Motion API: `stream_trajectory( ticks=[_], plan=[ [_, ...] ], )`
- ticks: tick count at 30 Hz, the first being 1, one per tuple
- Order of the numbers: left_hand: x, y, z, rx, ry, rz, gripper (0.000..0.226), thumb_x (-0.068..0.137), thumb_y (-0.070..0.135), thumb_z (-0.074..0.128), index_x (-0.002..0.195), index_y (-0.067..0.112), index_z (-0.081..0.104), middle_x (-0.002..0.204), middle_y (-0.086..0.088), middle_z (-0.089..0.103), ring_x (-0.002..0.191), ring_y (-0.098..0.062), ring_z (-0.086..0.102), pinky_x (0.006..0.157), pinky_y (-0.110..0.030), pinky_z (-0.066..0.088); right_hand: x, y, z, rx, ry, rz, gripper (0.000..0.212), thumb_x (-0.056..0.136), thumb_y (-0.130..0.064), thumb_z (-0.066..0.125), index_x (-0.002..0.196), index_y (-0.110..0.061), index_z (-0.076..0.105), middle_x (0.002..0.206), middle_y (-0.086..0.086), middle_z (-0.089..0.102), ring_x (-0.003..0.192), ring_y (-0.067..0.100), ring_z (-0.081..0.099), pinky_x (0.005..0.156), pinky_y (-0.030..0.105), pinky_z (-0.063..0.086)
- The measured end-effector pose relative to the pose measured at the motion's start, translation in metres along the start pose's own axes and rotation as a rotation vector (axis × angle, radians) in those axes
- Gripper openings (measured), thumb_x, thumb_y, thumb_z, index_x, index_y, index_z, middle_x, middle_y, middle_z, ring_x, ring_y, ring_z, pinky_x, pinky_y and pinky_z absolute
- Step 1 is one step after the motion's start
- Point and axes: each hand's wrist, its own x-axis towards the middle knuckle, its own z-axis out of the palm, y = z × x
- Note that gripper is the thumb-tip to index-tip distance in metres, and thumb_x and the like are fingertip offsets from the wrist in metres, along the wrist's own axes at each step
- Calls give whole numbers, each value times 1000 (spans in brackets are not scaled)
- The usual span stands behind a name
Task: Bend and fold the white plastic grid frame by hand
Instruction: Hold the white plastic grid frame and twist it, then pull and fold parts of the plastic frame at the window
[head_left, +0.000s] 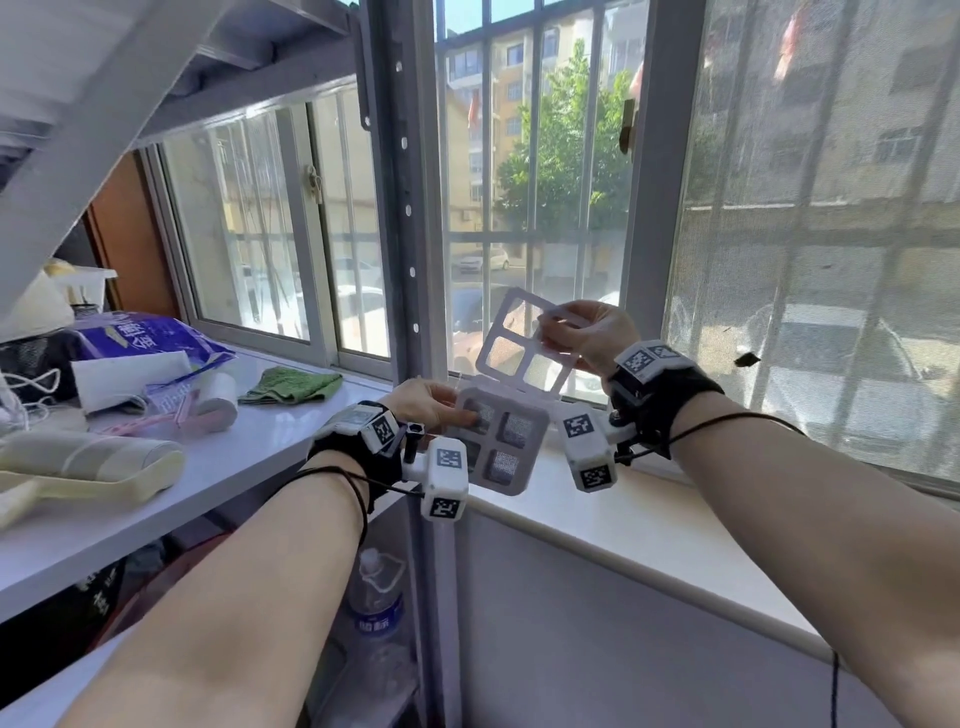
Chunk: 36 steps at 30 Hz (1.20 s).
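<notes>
The white plastic grid frame (511, 397) is held in the air in front of the window, bent along a hinge line into two panels of mesh-filled squares. The lower panel tilts toward me; the upper panel leans up and away. My left hand (434, 408) grips the lower panel's left edge, thumb on a mesh square. My right hand (592, 335) pinches the upper panel's right top corner. Both wrists wear black straps carrying white marker cubes.
A white windowsill (639, 525) runs below the hands, with barred window panes behind. At left, a white shelf (249, 457) carries a green cloth (291, 384), a purple bag (140, 338), a cream-coloured tool (88, 467) and clutter. A water bottle (376, 603) stands under the shelf.
</notes>
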Motion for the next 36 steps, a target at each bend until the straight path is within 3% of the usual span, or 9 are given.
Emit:
stream_trajectory(
  ticks=[2,5,14,22,25,30,32,34,36],
  plan=[
    [-1,-1,-3,-8,37,-4,9,72,14,76,79,18,74,84,-7,74,84,-31,63,74,-39,53,-1,0,-1,26,19,20,9,78,-6,72,84,-3,67,76,9,70,58,13,68,56,25,58],
    [-4,-1,-7,11,70,-16,14,76,13,74,89,11,71,97,-16,71,87,-30,64,87,-46,52,-1,0,0,53,56,31,7,80,-5,69,85,-1,65,73,9,69,56,13,68,51,24,57],
    [-14,3,-39,133,217,-67,18,82,15,68,98,8,65,110,-17,67,101,-30,64,95,-43,49,7,-4,15,16,161,44,15,88,-14,62,100,-6,64,101,17,69,90,31,69,80,45,57],
    [-21,-8,-65,86,428,-79,25,83,4,64,107,2,65,112,-17,66,98,-27,63,94,-39,50,8,0,35,28,61,109,21,88,-11,61,107,-1,62,96,18,70,84,30,70,79,46,57],
    [-24,-11,-77,90,497,-86,19,84,3,60,102,8,64,111,-17,66,95,-29,63,89,-39,51,11,4,43,25,38,119,8,89,-15,62,92,-8,64,89,15,71,85,32,70,82,47,56],
    [-30,-18,-99,97,533,-73,61,79,-9,58,135,11,43,128,-27,54,105,-37,58,90,-44,49,16,11,61,10,-15,122,9,88,-19,63,80,-15,65,88,14,71,89,33,69,84,48,55],
    [-34,-22,-106,108,587,-56,60,79,-7,57,132,18,47,127,-21,56,101,-35,61,78,-40,55,18,14,68,5,-25,132,9,87,-20,64,79,-15,66,94,17,71,91,34,69,84,49,55],
    [-39,-28,-110,76,634,-78,49,77,-11,52,104,28,66,107,-13,64,69,-20,62,45,-22,48,20,17,76,15,-25,138,9,87,-19,64,79,-14,66,98,20,70,92,35,68,83,49,55],
    [-39,-36,-115,54,667,-100,48,74,-14,49,80,28,71,90,-10,69,51,-12,57,39,-16,43,22,21,85,30,-30,146,8,87,-18,64,81,-13,66,95,18,70,88,32,69,80,47,57]
  ],
)
